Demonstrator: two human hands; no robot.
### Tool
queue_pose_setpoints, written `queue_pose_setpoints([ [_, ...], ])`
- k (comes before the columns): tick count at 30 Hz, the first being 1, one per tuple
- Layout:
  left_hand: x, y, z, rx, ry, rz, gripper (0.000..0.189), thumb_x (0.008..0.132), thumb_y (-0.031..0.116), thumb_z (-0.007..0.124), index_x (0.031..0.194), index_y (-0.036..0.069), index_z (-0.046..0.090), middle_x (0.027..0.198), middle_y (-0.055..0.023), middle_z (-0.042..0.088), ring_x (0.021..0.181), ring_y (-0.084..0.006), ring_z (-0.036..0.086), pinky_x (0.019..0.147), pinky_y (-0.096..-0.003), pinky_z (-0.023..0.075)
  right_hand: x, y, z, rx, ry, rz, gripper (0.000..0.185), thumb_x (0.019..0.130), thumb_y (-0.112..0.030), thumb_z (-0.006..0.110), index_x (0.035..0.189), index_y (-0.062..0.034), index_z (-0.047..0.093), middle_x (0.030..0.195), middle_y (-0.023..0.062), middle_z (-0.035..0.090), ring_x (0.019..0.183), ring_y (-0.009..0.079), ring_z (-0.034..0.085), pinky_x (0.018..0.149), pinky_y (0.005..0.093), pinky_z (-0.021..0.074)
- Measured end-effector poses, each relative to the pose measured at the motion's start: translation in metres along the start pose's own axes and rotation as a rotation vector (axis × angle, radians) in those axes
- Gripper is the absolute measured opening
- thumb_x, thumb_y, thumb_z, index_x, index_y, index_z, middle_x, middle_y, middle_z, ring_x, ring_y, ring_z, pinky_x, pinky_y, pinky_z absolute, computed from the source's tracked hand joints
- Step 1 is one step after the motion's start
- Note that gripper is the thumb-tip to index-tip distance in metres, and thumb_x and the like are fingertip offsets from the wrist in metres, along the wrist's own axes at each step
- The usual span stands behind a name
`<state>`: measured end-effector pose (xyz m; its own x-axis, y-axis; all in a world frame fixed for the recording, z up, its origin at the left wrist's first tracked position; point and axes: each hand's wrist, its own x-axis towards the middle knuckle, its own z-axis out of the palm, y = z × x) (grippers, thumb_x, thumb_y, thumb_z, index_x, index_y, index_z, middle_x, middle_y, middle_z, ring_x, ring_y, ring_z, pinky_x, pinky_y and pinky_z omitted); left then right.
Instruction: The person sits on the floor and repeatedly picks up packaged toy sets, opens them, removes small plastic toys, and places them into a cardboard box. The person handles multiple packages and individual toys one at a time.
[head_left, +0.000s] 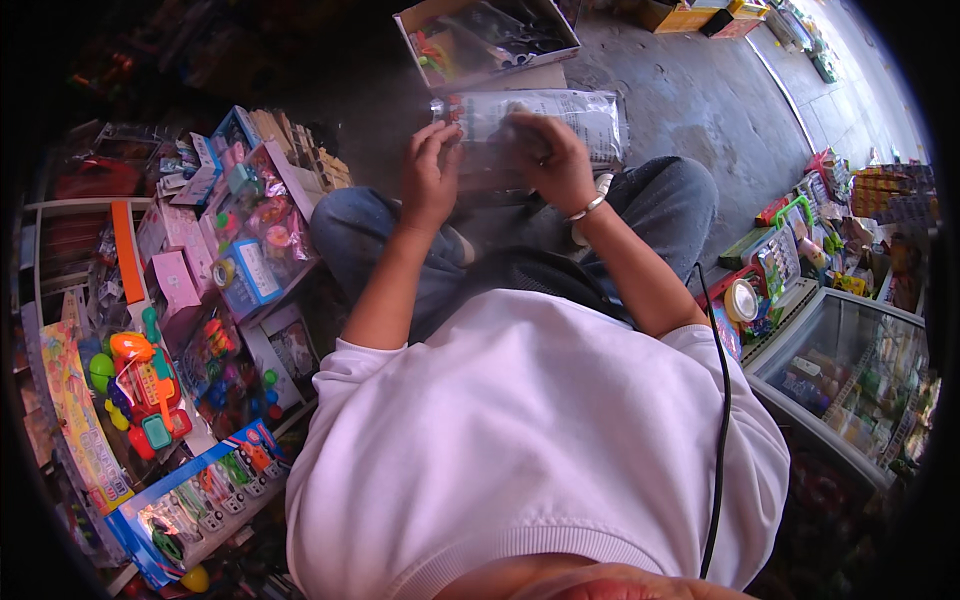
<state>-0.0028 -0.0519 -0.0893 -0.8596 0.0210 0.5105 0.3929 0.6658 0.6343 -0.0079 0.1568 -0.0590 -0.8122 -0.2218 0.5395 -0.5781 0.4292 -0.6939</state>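
A flat silvery plastic package (592, 124) with printed writing lies across in front of my knees. My left hand (433, 169) is raised at its left end, fingers apart and slightly curled, with nothing visible in it. Over the middle of the package, my right hand (551, 154) is bent and blurred, a bracelet on its wrist. Something greyish and see-through seems to be at its fingertips, but blur hides what it is and whether it is gripped. Just beyond the package stands an open cardboard box (495, 71) with dark and bright-coloured items in plastic.
Shelves of packaged toys fill the left, with a boxed toy car set (210, 502) and a box of plastic-wrapped toys (262, 202). At right are a glass-topped freezer (840, 375) and piled goods. A yellow carton (671, 15) stands on the concrete floor (675, 90).
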Motion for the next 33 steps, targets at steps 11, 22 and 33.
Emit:
queue_pose_setpoints([
  [11, 0.003, -0.017, 0.016, 0.306, -0.217, 0.144, 0.039, 0.084, 0.013, 0.064, 0.122, 0.018, 0.060, 0.131, -0.0018, 0.052, 0.123, -0.0238, 0.048, 0.097, -0.0422, 0.0391, -0.008, 0.014, 0.027, -0.459, -0.229, 0.087, 0.029, 0.073, -0.029, 0.069, 0.100, -0.0194, 0.067, 0.086, 0.0078, 0.063, 0.079, 0.0296, 0.065, 0.070, 0.0411, 0.0527],
  [22, 0.000, -0.003, 0.005, 0.406, -0.277, 0.108, 0.054, 0.079, 0.022, 0.071, 0.130, 0.019, 0.053, 0.137, -0.0020, 0.047, 0.123, -0.0233, 0.048, 0.100, -0.0405, 0.0386, -0.021, 0.072, -0.101, -0.664, -0.101, 0.672, 0.034, 0.076, -0.036, 0.066, 0.094, -0.0074, 0.068, 0.082, 0.0153, 0.068, 0.075, 0.0311, 0.066, 0.068, 0.0389, 0.0511],
  [33, -0.028, 0.013, -0.006, 0.395, -0.353, -0.004, 0.089, 0.060, 0.033, 0.085, 0.137, 0.018, 0.041, 0.144, -0.0068, 0.034, 0.136, -0.0275, 0.030, 0.108, -0.0576, 0.0229, -0.028, 0.145, -0.100, 0.509, -0.048, 0.945, 0.031, 0.087, -0.021, 0.069, 0.105, 0.0041, 0.065, 0.096, 0.0073, 0.066, 0.087, 0.0139, 0.061, 0.076, 0.0262, 0.0487],
])
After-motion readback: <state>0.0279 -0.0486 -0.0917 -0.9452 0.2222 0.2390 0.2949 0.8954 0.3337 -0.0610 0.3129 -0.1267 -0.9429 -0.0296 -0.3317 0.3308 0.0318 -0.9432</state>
